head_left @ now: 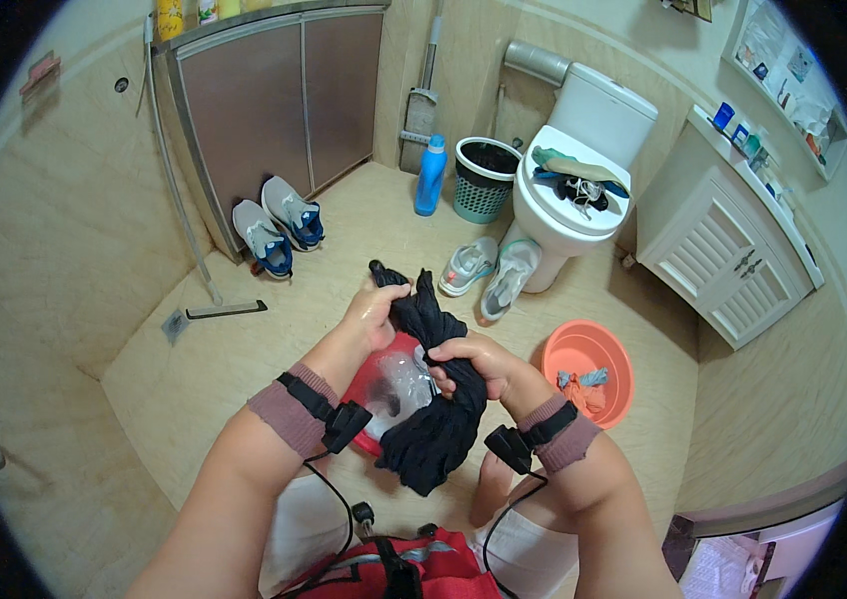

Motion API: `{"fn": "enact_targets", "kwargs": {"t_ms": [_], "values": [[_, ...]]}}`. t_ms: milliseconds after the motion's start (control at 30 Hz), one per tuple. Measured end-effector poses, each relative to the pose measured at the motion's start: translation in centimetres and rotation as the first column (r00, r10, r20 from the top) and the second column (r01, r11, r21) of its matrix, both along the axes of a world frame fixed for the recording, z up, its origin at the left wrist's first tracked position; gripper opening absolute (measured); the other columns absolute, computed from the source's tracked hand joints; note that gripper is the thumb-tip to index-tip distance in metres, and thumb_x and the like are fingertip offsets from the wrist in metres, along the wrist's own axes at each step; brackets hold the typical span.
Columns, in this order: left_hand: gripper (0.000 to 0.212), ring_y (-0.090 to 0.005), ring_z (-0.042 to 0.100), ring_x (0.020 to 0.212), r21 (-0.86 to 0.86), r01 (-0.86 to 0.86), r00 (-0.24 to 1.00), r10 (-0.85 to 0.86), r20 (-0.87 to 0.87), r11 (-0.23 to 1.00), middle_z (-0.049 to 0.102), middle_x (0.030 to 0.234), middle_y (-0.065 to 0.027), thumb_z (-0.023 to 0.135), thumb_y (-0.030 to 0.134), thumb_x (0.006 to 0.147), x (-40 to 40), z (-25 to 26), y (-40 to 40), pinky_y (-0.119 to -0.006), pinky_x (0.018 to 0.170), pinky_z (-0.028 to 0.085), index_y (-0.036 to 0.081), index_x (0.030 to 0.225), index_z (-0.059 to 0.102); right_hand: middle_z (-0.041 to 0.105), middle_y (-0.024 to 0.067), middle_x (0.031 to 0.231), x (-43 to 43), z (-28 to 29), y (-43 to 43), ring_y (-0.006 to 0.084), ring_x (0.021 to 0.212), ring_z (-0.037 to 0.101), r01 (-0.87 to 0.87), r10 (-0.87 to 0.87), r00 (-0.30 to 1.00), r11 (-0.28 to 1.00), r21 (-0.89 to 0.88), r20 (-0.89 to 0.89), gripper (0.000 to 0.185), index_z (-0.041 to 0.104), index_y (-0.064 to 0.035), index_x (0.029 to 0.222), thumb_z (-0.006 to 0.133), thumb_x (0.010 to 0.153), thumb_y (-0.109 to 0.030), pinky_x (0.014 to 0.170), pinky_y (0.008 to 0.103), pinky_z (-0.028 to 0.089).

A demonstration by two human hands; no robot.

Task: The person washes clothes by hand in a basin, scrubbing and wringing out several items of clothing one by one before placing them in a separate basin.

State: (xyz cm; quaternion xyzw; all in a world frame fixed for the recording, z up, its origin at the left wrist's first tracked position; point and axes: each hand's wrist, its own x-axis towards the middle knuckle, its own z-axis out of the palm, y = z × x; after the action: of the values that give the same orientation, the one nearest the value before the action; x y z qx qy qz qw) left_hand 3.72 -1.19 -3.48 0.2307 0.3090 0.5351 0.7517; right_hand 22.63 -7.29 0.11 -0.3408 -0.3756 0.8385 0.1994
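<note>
A dark, bunched piece of cloth (435,419) hangs twisted between my two hands. My left hand (377,313) grips its upper end, and my right hand (477,361) is closed around its middle. Below my right hand the loose part of the cloth spreads and droops. Underneath it stands a red basin (365,442), holding sudsy water (399,385) with a dark patch in it. The cloth covers the basin's right side.
An orange basin (587,341) with small wet cloths stands to the right. Ahead are grey-white sneakers (517,273), a toilet (569,202) with cloths on its lid, a waste bin (482,196) and a blue bottle (431,176). Blue-grey sneakers (262,236) and a floor squeegee (225,309) lie left.
</note>
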Motion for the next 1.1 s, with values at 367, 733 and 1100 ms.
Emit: {"fn": "enact_targets", "kwargs": {"t_ms": [367, 733, 1100], "values": [[0.073, -0.0295, 0.050, 0.116, 0.315, 0.251, 0.841, -0.368, 0.397, 0.915, 0.042, 0.135, -0.0160, 0.048, 0.059, 0.086, 0.6, 3.0, -2.8, -0.044, 0.102, 0.038, 0.010, 0.139, 0.036, 0.046, 0.0022, 0.066, -0.2, 0.4, -2.2, 0.0133, 0.056, 0.046, -0.104, -0.059, 0.838, 0.959, -0.265, -0.543, 0.025, 0.054, -0.0037, 0.089, 0.051, 0.089, -0.029, 0.058, 0.0284, 0.040], [0.033, -0.0304, 0.051, 0.116, 0.353, 0.421, 0.862, -0.490, 0.132, 0.836, 0.057, 0.106, -0.0151, 0.075, 0.028, 0.076, 2.0, 3.0, -3.8, -0.041, 0.088, 0.052, 0.009, 0.092, 0.053, 0.057, 0.0044, 0.070, -1.1, -0.5, -2.3, 0.0162, 0.056, 0.054, 0.009, -0.132, 0.945, 0.925, -0.381, -0.298, 0.018, 0.055, -0.0078, 0.091, 0.059, 0.087, -0.025, 0.054, 0.0305, 0.046], [0.021, -0.0180, 0.058, 0.068, 0.185, 0.233, 0.927, -0.160, -0.339, 0.955, 0.057, 0.075, -0.0070, 0.068, -0.001, 0.073, 3.9, 1.2, -4.0, -0.032, 0.061, 0.050, 0.007, 0.078, 0.050, 0.057, 0.0058, 0.066, -2.8, -1.5, -2.8, 0.0180, 0.052, 0.056, 0.214, -0.234, 0.957, 0.968, 0.128, 0.168, 0.017, 0.055, -0.0067, 0.084, 0.067, 0.074, -0.013, 0.045, 0.0287, 0.044]]}}
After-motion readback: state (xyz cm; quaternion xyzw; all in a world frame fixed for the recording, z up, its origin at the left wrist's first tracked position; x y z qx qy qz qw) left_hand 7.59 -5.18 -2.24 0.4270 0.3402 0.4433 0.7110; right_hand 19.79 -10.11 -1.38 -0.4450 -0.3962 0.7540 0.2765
